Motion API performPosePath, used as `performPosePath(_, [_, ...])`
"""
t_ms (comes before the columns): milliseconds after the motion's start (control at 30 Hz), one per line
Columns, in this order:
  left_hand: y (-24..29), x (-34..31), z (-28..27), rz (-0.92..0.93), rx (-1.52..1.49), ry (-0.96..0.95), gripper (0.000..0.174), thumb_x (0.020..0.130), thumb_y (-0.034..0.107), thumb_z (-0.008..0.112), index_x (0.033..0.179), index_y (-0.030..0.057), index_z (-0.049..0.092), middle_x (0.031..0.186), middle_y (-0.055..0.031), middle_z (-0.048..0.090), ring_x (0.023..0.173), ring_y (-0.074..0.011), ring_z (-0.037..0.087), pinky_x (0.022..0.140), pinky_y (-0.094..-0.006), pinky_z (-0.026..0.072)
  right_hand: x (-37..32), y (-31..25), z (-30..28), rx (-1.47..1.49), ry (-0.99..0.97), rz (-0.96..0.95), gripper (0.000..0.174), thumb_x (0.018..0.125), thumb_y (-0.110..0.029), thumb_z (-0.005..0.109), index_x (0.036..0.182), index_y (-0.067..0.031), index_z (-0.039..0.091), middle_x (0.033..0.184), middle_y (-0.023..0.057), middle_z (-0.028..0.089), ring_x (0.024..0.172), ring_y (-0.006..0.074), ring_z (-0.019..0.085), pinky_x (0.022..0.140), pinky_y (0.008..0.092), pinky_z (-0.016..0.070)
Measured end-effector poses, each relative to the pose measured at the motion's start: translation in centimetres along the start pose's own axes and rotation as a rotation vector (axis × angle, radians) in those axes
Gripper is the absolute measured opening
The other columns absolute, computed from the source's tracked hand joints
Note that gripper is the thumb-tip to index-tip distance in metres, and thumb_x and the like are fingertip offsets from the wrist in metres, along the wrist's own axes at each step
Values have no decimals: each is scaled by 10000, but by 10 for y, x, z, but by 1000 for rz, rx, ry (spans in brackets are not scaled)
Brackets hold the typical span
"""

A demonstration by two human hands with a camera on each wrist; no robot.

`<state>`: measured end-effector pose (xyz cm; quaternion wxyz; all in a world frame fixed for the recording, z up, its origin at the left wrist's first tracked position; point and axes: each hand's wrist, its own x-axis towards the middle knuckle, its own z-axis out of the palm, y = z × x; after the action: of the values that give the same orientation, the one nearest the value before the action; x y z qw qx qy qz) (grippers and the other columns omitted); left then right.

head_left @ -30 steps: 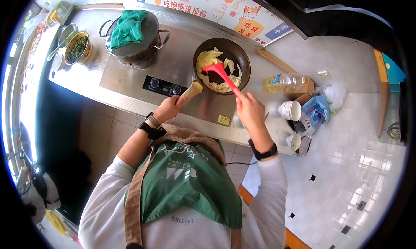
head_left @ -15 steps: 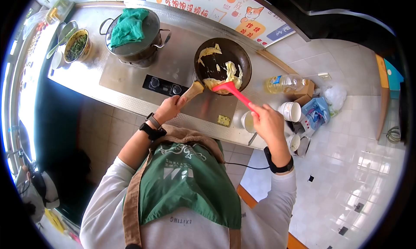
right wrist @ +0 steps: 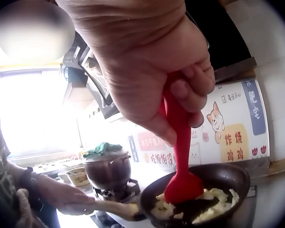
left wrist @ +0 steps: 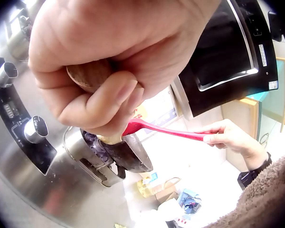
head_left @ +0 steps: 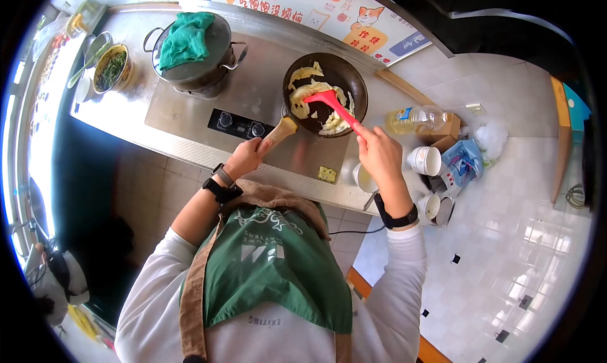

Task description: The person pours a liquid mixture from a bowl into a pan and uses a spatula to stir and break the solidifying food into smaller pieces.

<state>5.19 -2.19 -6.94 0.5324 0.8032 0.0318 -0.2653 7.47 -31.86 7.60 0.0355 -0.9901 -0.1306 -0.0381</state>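
A dark frying pan sits on the stove's right side, with pieces of cooked egg spread round its inside. My left hand grips the pan's wooden handle; in the left wrist view the fingers wrap fully round it. With my right hand I hold a red spatula by its handle. Its broad head is down in the pan among the egg, as the right wrist view shows.
A lidded pot with a green cloth on top stands left of the pan. Further left is a bowl of chopped greens. An oil bottle, white bowls and a blue bag are to the right.
The spatula swept toward the pan's near edge, then back up to its middle, shifting and gathering the egg. My right hand moved right, then partly back; my left hand stayed on the handle.
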Motion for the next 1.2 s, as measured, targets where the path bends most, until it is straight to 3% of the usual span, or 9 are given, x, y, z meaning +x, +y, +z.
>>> performPosePath(133, [0,-1,0,-3,-13,-13,507,967,490,462,912,3,591,591,-79,546,501,-178,561,506,-330,455,22,-12,2,49,3,129,236,847,-178,604,1070,-192,678,757,93,587,645,307,616,620,410,508])
performPosePath(200, [3,-1,0,4,-25,-1,500,968,485,465,918,3,593,599,-81,550,513,-177,566,511,-328,455,27,-10,26,45,12,-3,234,848,-178,600,1066,-194,682,766,88,596,646,301,619,624,407,512])
performPosePath(433, [0,0,0,-16,-30,-7,502,967,490,464,943,6,596,611,-76,556,520,-172,566,521,-327,460,17,-1,-26,-17,-122,57,267,850,-206,614,1109,-219,677,788,94,596,691,310,624,619,414,514])
performPosePath(533, [-4,3,2,-4,-42,-18,496,968,483,470,996,6,604,619,-17,515,487,-109,490,463,-270,421,43,-2,27,23,126,-26,245,849,-196,594,1079,-189,677,804,97,594,645,305,624,615,417,514])
performPosePath(633, [-4,2,1,-38,-61,-20,500,967,488,470,998,7,601,621,-17,516,484,-109,491,459,-267,422,44,5,36,-2,53,-51,255,844,-183,594,1086,-183,672,784,101,590,657,312,624,626,420,517])
performPosePath(800, [-6,4,1,-13,-41,-28,504,967,489,468,996,3,599,609,-21,512,475,-111,493,460,-272,431,18,30,-59,-44,-263,113,254,841,-189,612,1076,-215,704,906,114,653,809,300,643,737,414,515])
performPosePath(967, [-16,10,3,29,-1,-11,502,969,485,468,982,1,598,601,-22,511,472,-114,496,456,-276,429,-7,39,-53,-31,-295,38,246,830,-196,632,1063,-217,706,826,99,627,752,303,630,682,415,509])
performPosePath(1167, [-7,6,2,10,-53,-15,499,970,483,465,969,2,597,597,-17,506,470,-110,491,449,-271,415,8,30,-48,24,-115,28,255,838,-181,624,1082,-213,693,788,95,600,726,304,621,652,410,503])
performPosePath(1200, [-7,5,2,20,-50,-23,498,970,484,466,968,3,597,597,-13,502,471,-106,486,450,-269,412,7,28,-65,13,-219,82,263,839,-172,619,1090,-211,691,804,94,608,756,304,625,676,411,508])
